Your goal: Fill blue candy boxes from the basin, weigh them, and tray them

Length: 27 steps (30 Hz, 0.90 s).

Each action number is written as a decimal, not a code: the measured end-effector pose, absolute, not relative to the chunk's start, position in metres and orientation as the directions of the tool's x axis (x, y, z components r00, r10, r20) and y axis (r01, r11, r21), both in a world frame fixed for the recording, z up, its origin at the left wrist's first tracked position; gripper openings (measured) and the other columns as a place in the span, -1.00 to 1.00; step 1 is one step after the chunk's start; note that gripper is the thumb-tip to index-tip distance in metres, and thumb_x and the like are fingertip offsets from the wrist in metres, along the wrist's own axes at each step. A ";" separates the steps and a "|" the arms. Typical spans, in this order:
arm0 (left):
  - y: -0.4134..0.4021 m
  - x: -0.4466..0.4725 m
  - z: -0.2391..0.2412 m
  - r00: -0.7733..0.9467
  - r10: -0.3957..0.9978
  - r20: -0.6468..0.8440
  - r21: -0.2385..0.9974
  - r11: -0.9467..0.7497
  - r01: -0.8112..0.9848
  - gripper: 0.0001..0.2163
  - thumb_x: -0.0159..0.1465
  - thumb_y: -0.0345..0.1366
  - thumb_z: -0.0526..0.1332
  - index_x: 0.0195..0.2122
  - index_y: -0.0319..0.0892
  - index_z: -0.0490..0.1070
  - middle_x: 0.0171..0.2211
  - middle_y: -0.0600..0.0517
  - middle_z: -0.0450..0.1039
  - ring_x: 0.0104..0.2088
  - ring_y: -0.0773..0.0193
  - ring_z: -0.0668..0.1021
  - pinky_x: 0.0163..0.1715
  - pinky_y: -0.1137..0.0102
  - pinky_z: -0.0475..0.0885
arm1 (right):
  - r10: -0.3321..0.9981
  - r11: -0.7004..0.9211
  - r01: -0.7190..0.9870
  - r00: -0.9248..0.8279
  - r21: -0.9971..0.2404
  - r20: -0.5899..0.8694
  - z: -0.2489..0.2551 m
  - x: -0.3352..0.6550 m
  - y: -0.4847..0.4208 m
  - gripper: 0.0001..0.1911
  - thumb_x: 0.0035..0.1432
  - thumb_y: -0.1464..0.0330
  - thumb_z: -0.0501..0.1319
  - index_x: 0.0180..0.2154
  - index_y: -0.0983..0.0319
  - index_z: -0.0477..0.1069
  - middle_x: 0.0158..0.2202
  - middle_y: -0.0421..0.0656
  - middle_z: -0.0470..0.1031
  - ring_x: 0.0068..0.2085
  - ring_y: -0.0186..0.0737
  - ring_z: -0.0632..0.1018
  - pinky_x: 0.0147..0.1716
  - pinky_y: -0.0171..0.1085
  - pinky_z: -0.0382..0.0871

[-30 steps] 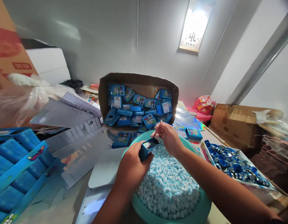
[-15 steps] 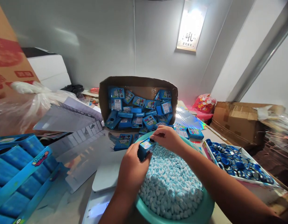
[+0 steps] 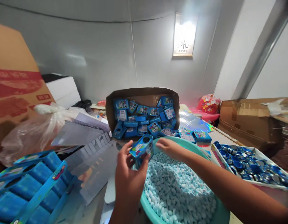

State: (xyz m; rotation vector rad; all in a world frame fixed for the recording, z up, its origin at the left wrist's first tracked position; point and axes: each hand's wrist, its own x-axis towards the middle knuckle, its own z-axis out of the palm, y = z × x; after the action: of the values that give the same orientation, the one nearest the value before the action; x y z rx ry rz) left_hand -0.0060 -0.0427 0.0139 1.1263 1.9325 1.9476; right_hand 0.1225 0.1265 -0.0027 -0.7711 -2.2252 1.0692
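Note:
My left hand (image 3: 128, 169) grips a small blue candy box (image 3: 141, 147) at the left rim of a teal basin (image 3: 225, 207). The box tilts, its printed face up, with a round dark hole near one end. White and pale blue candies (image 3: 181, 186) fill much of the basin. Over the back of the candies is my right hand (image 3: 169, 148), beside the box, apart from its hole. Its fingers are curled together and partly hidden, so I cannot make out what they hold.
Behind the basin a cardboard box (image 3: 144, 93) lies open towards me, full of blue candy boxes (image 3: 154, 128). A tray of blue and silver caps (image 3: 253, 165) stands at right. Blue boxes in a display carton (image 3: 29, 189), plastic sheets (image 3: 92, 158) and a scale (image 3: 110, 191) are at left.
My right hand has drawn away from the hole of the candy box, to the right over the candies. The left hand has turned the box, so its hole shows plainly. The whole view has shifted.

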 end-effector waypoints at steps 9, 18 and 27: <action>-0.090 -0.118 0.000 -0.624 0.753 0.207 0.931 0.044 0.362 -0.44 -0.01 -0.14 0.44 -0.03 -0.11 0.25 -0.26 0.04 0.52 -0.31 0.19 0.65 -0.31 0.34 0.58 | 0.489 0.682 0.378 -0.872 -0.627 0.006 -0.011 0.121 0.095 -0.61 -0.41 0.51 0.44 -0.40 0.07 0.60 -0.55 -0.26 0.43 -0.57 -0.27 0.33 -0.60 -0.31 0.06; -0.103 -0.131 -0.032 -0.445 0.893 0.072 0.916 0.117 0.383 0.07 0.03 -0.04 0.47 0.43 -0.08 -0.18 0.37 -0.30 0.14 0.36 -0.07 0.29 0.30 0.02 0.25 | 0.390 0.787 0.352 -0.920 -0.507 -0.032 0.011 0.119 0.113 -0.74 -0.15 0.59 0.40 -0.38 0.16 0.67 -0.55 -0.27 0.51 -0.52 -0.34 0.43 -0.54 -0.35 0.14; -0.113 -0.152 -0.027 -0.500 0.778 0.381 0.580 0.220 0.784 -0.16 0.29 0.25 0.07 0.43 -0.21 -0.06 0.29 -0.21 0.32 0.27 -0.07 0.39 0.27 0.02 0.26 | 0.379 0.909 0.404 -0.903 -0.100 -0.201 0.049 0.103 0.098 -0.86 -0.02 0.50 0.38 -0.49 0.14 0.59 -0.56 -0.23 0.51 -0.60 -0.34 0.38 -0.59 -0.30 0.10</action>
State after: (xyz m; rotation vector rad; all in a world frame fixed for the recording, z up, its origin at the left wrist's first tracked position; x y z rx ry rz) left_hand -0.1521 -0.1133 -0.0268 1.5748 2.4611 1.1786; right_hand 0.1032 0.0979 0.0493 -0.6708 -3.2424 0.2325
